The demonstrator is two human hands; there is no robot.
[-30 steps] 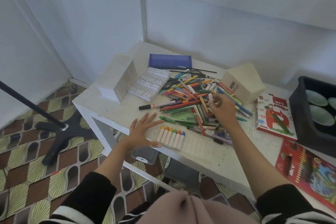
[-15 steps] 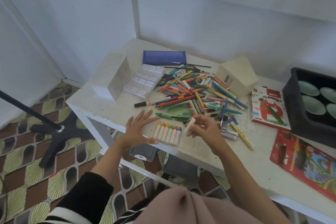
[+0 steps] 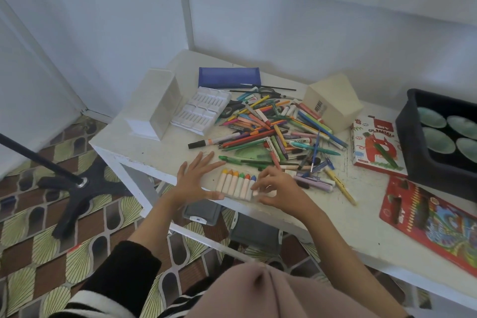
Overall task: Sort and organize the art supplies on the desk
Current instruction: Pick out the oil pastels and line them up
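crayon row (image 3: 236, 184), left fingers (image 3: 206, 159) splayed beside, right fingers (image 3: 262, 182) around one; dishes (image 3: 436, 137) in tub (image 3: 405, 134)

Soft, diffuse light is falling evenly, tinting the wall (image 3: 309, 20) bluish; faint shadows are gathering beneath the desk (image 3: 160, 152); the wide lens is bowing straight lines toward the edges; fine detail is smearing slightly, and the near fabric (image 3: 258, 292) is blurring most.
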